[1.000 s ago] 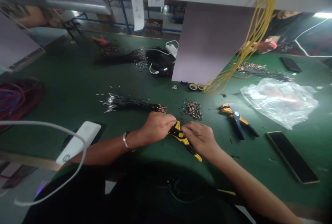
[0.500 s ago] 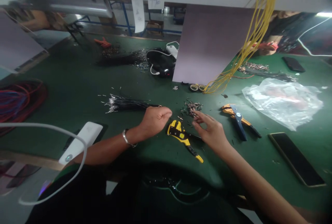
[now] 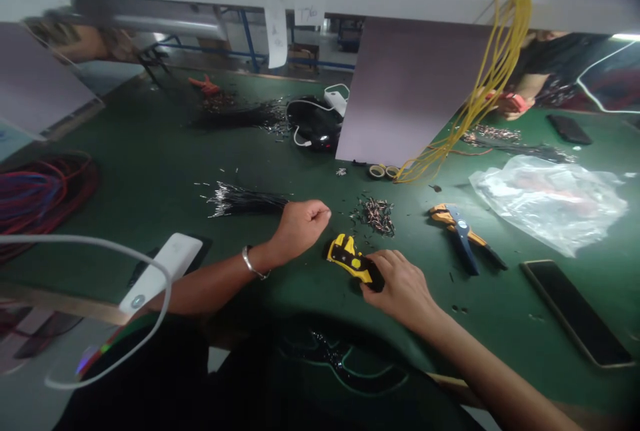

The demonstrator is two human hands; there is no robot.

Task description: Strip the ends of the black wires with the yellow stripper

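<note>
My left hand (image 3: 301,230) is closed in a pinch at the right end of a bundle of black wires (image 3: 245,199) with bare silvery ends. What its fingertips hold is too small to make out. My right hand (image 3: 399,284) is wrapped round the handles of a yellow and black wire stripper (image 3: 349,259), whose jaws point up and left toward my left hand. Just above the stripper lies a heap of small metal terminals (image 3: 377,216).
An orange and blue stripper (image 3: 461,232), a phone (image 3: 577,314) and a clear plastic bag (image 3: 550,198) lie at the right. Yellow wires (image 3: 493,78) hang beside a grey panel (image 3: 410,91). A white power bank (image 3: 163,271) is at the left. Another person's hand (image 3: 515,108) holds a red tool.
My right hand has moved down from the terminal heap and closed round the stripper's handles, which are now together. My left hand keeps its pinch. The view has shifted slightly.
</note>
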